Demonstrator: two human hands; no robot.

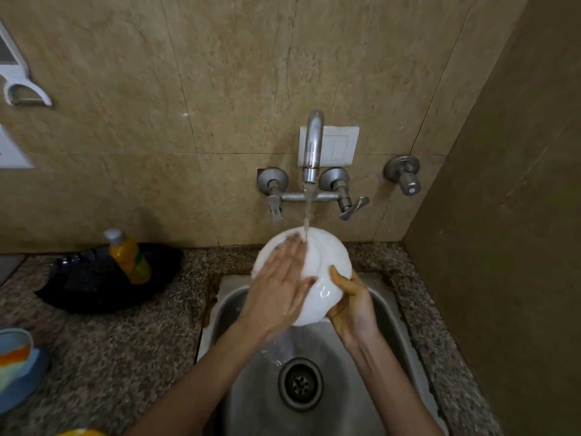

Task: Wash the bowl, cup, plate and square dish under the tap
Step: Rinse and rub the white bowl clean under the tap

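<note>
White plate (327,262) is tilted over the sink (386,309), top edge right under the tap (312,146) stream. Right hand (352,305) grips the lower rim, left hand (279,278) lies flat on it, fingers (290,251) straight. I'd rub in circles and turn the rim through the water.

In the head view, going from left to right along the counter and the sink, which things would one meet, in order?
Striped cup → yellow bottle → left hand → right hand. The white plate is left out: it overlaps both hands.
</note>
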